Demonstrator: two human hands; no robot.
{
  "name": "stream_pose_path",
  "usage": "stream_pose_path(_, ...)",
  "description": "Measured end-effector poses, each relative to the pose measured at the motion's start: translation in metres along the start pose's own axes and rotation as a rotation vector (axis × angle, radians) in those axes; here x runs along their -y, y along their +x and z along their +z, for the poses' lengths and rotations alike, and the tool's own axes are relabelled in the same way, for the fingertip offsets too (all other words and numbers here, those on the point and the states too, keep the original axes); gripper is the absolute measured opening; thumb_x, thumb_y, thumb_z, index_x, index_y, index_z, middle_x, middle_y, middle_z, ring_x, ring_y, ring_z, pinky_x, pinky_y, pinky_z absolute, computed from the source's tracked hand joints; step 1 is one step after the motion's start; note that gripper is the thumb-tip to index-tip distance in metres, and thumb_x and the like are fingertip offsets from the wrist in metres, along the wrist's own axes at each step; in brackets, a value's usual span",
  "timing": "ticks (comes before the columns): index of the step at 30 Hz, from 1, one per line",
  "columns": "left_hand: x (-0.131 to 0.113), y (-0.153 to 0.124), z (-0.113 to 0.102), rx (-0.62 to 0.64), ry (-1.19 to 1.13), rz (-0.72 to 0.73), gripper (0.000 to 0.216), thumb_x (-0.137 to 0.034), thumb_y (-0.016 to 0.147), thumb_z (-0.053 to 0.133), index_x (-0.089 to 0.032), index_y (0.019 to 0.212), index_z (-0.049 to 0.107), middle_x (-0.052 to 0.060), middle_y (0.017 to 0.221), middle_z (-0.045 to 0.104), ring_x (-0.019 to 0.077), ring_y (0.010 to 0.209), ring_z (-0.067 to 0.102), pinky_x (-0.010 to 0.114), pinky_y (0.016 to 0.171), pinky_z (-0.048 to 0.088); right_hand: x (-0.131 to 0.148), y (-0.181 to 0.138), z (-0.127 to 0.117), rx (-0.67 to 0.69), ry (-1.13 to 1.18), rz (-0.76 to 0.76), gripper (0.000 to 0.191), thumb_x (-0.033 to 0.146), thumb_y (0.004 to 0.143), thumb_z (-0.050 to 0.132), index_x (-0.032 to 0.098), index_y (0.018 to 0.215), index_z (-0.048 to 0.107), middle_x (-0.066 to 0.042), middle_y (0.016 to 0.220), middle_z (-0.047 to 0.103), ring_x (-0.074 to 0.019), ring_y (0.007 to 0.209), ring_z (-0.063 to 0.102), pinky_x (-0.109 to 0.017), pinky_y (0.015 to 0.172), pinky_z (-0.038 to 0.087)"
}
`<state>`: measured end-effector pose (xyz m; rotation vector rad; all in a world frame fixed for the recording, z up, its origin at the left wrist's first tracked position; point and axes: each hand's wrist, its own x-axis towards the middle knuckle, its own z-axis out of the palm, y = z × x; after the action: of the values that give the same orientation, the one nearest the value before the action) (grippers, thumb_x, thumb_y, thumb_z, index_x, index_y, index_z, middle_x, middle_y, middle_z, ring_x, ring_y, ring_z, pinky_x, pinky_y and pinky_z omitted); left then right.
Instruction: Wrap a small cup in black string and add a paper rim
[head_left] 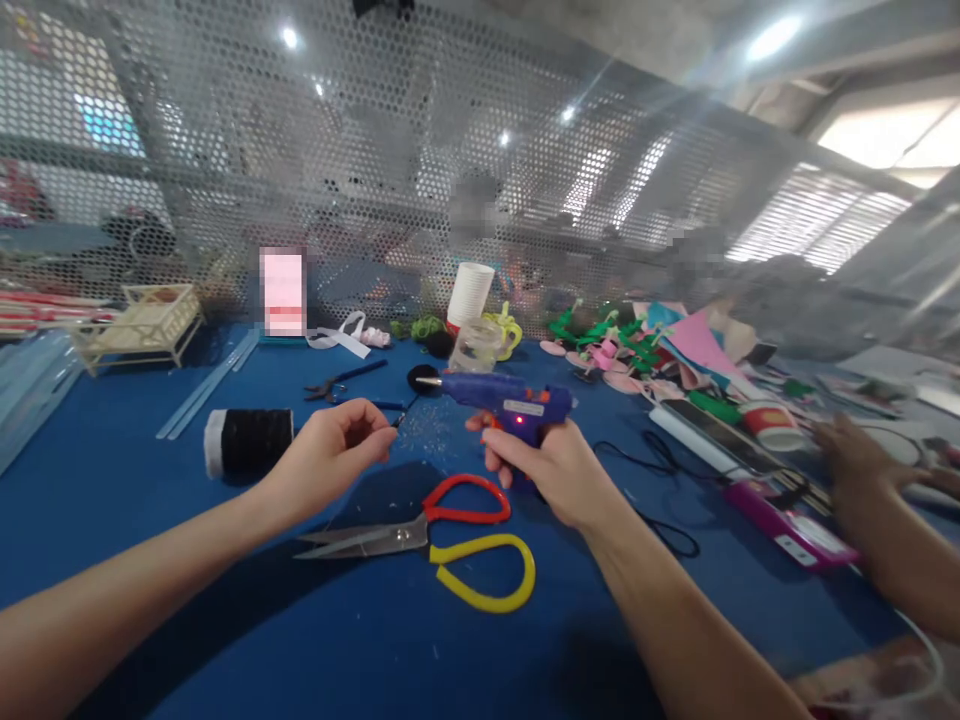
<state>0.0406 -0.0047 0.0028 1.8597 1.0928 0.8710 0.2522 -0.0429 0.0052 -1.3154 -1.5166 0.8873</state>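
My right hand (559, 465) is wrapped round the grip of a blue hot glue gun (487, 390) with a lit red light, its nozzle pointing left. My left hand (337, 450) is closed in a pinch on a thin dark stem (405, 412). A small round black piece (421, 377) shows beyond that stem, by the nozzle tip; whether they are joined or touching I cannot tell. Below both hands lie scissors (405, 537) with one red and one yellow handle. Left of my left hand is a spool of black thread (256, 442). Blue-handled pliers (345, 380) lie behind it.
Glue sticks (210, 385) and a cream rack (142, 325) are at the left. A clear jar (477, 345) and a white cup stack (471, 292) stand behind the glue gun. Right are a purple power strip (791, 525), black cable (660, 460) and another person's hand (862, 455).
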Motion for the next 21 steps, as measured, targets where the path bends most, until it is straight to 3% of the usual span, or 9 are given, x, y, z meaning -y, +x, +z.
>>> stream_pose_path(7,-0.0018,0.0009,-0.0003,-0.035,0.024,-0.010,0.019,-0.032,0.074,0.051,-0.015,0.065,0.051,-0.003,0.056,0.053,0.0086,0.051,0.045,0.020,0.048,0.033,0.0031,-0.0070,0.0086,0.051,-0.083,0.015,0.020,0.033,0.072,0.054,0.014,0.065,0.057,0.004,0.040,0.046,-0.0078,0.035,0.043,-0.022,0.037,0.040)
stream_pose_path(21,-0.0013,0.0017,-0.0009,-0.056,0.029,0.008,0.018,-0.031,0.074,0.050,-0.016,0.065,0.051,-0.003,0.056,0.053,0.0089,0.051,0.046,0.021,0.049,0.033,0.0008,-0.0065,0.0090,0.091,-0.104,0.029,0.023,0.034,0.073,0.053,0.015,0.061,0.055,0.005,0.038,0.043,-0.0072,0.034,0.041,-0.021,0.036,0.039)
